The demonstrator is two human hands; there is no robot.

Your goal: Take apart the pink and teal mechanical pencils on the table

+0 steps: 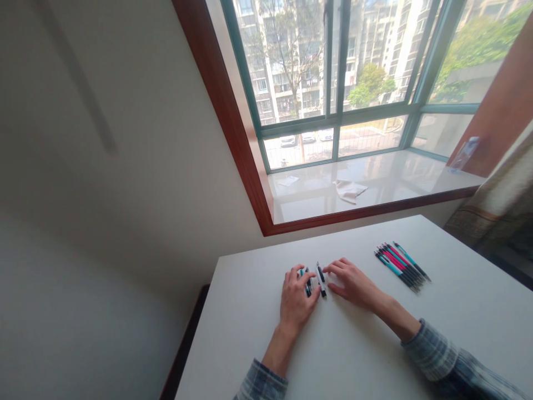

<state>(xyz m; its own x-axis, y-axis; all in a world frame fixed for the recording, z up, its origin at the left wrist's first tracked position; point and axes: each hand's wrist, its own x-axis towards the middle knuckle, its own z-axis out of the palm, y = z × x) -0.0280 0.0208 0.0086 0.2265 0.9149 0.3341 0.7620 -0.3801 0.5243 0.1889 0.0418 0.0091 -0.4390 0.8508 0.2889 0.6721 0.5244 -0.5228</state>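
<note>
L hand (296, 297) is held curled, palm down, w/ its fingers (298, 273) draped over teal-and-black click pens (307, 283) on a white table (266, 333); whether the pens are actually gripped can't be told, as they're mostly hidden by the fingers. R hand (352, 283) is held open, palm down, fingertips extended twd a black-and-white pen (321, 280). That pen lies btwn the hands, long axis running roughly away from the person, approx. parallel to the pens under L hand. It's just beside the R fingertips and L fingers alike, so neither hand is clearly nearer; contact can't be confirmed. A bunch of teal, pink & black pens (400, 266) is laid side by side to the R of R hand, long axes diagonal, near but not touching it. No box or tray is seen. Further off, a crumpled white cloth (350, 190) and a sheet of paper (288, 180) are lying on a window sill (400, 175), w/ plaid sleeves (428, 350) seen on both forearms.
</note>
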